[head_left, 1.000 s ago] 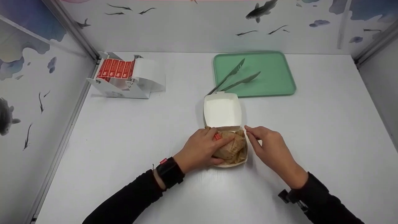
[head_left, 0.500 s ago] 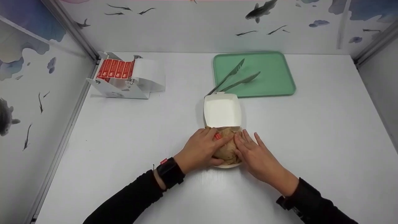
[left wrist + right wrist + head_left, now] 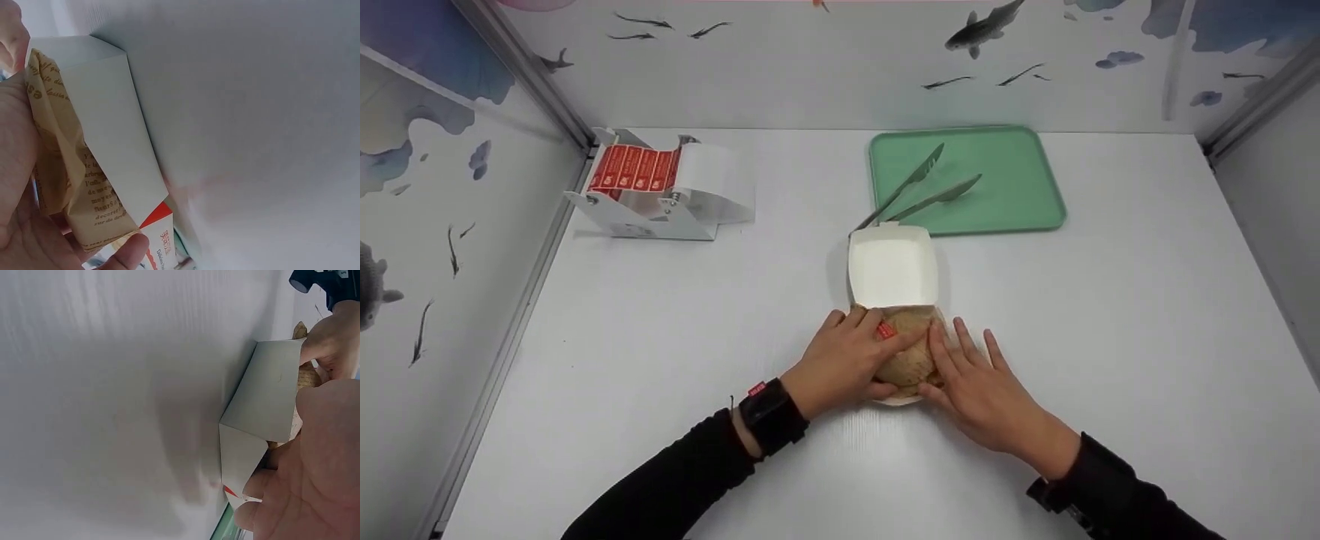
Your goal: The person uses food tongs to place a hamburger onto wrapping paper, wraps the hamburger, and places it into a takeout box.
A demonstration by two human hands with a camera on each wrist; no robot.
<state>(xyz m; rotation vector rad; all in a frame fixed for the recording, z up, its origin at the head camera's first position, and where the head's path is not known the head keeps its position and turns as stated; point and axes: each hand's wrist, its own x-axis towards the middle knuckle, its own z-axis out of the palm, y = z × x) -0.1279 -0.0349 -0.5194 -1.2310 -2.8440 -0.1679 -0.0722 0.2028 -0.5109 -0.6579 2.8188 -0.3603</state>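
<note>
A round bundle wrapped in brown printed paper lies in the base of a white hinged takeaway box; its contents are hidden. The box's lid is folded back, away from the person. My left hand lies over the bundle's left side, index finger stretched across the top beside a red sticker. From the right, my right hand presses along the bundle with straight, spread fingers. Loose wrapping paper sticks out past the box wall in the left wrist view, against the left palm.
Behind the lid, metal tongs lean across a green tray. A white label dispenser with red labels stands at the back left. White panels with fish prints enclose the white table.
The right hand has come in from beside the box's right rim, its pinched fingers straightening onto the bundle's right side. The left hand has stayed in place.
</note>
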